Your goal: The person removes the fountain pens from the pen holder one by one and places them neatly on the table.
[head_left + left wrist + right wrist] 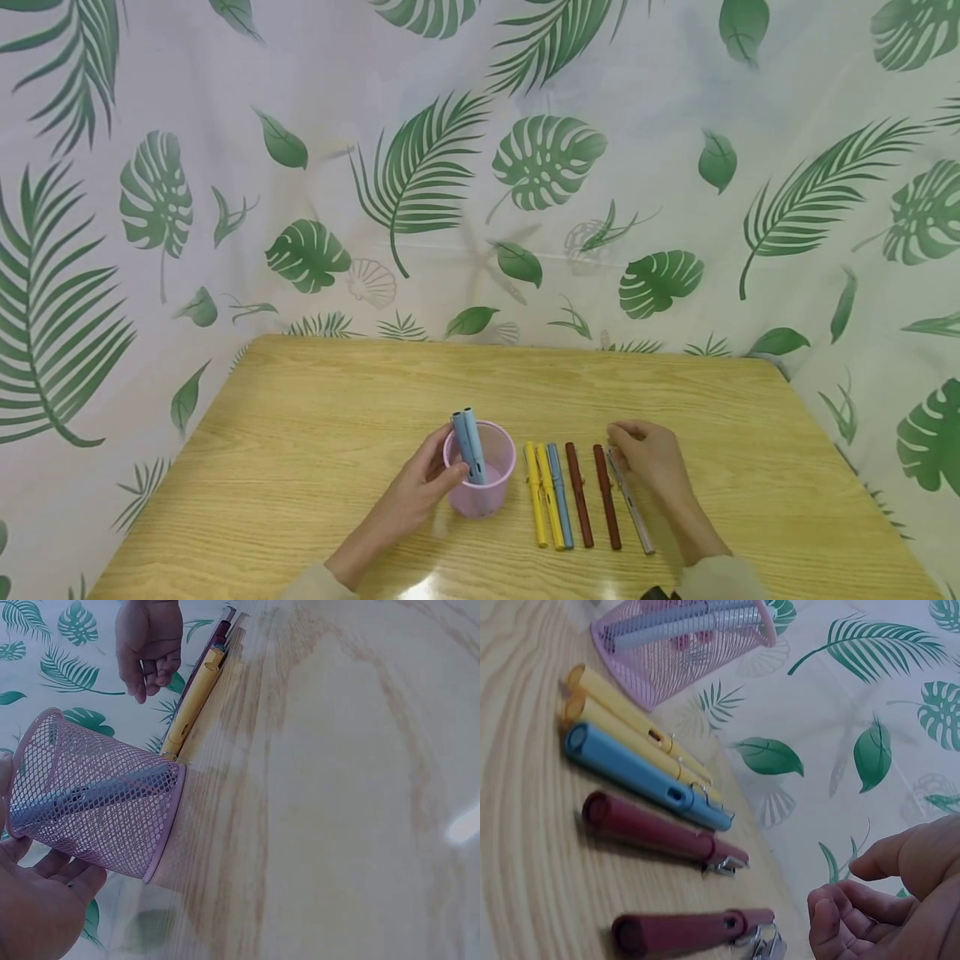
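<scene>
Left hand point(420, 487) grips the pink cup point(491, 492); right hand point(651, 457), loosely curled and holding nothing, hovers over the silver pen point(630, 502).

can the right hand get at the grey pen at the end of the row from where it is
Probably yes. The right hand hovers with curled fingers right at the top end of the slim grey pen, which lies outermost on the wooden table, nothing over it.
</scene>
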Demonstrator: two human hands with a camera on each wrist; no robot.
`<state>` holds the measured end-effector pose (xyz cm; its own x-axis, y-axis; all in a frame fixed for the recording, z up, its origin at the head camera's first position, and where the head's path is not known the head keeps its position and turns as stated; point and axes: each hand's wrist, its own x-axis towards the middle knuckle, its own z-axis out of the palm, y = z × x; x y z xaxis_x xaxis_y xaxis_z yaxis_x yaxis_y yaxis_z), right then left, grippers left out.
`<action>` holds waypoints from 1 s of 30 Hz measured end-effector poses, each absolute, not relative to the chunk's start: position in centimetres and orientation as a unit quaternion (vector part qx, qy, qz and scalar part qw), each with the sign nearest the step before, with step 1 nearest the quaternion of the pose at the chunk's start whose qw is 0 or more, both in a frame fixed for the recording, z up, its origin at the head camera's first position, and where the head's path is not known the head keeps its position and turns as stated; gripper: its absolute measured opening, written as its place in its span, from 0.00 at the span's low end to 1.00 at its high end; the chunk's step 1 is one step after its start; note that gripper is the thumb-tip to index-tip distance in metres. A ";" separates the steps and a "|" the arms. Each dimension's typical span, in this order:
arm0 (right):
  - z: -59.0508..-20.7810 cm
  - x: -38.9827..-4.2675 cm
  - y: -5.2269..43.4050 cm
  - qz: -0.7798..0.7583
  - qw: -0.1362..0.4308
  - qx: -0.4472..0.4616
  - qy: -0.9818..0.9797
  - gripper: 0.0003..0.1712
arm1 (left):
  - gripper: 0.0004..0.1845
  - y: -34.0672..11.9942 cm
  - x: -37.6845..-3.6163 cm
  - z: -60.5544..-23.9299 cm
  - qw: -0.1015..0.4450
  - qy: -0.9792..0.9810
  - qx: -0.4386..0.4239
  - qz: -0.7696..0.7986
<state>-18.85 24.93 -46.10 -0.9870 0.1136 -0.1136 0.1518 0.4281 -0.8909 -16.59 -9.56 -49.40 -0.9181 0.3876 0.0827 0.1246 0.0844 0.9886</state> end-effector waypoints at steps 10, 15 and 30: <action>-44.9 -19.6 22.1 -0.580 0.029 0.079 0.810 0.24 | 0.36 -9.5 -16.6 -49.5 0.095 0.730 0.179 0.653; -44.3 -19.7 20.5 -0.582 0.030 0.070 0.809 0.24 | 0.36 -9.5 -16.6 -49.5 0.095 0.732 0.177 0.651; -43.5 -20.1 16.8 -0.601 0.031 0.022 0.798 0.21 | 0.35 -9.6 -16.6 -49.4 0.099 0.734 0.176 0.649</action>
